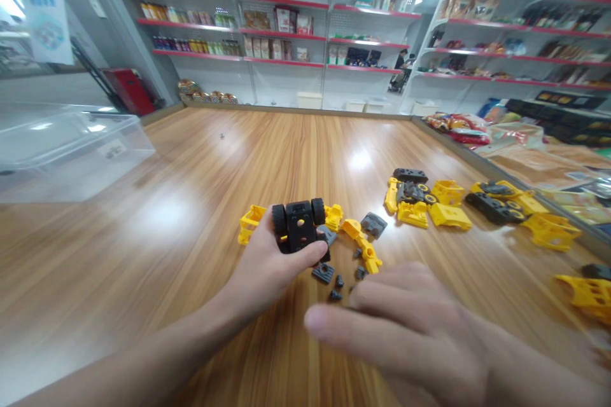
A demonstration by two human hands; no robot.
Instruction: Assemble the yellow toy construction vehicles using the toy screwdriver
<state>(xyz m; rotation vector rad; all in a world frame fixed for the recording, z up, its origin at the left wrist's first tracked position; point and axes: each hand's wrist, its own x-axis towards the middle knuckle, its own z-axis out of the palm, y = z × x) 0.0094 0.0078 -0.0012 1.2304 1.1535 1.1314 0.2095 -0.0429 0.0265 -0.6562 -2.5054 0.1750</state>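
Fingers [305,255] of the left hand [265,267] clamp a black wheeled toy chassis [298,226]. Right hand [396,324] hovers beside small grey plastic pieces [323,273], its fingers [334,324] loosely together

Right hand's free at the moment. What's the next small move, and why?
Probably pick up one of the small dark grey parts with the right hand. It hovers open just above them, while the left hand already grips the black wheeled chassis, so the part could go straight across to it.
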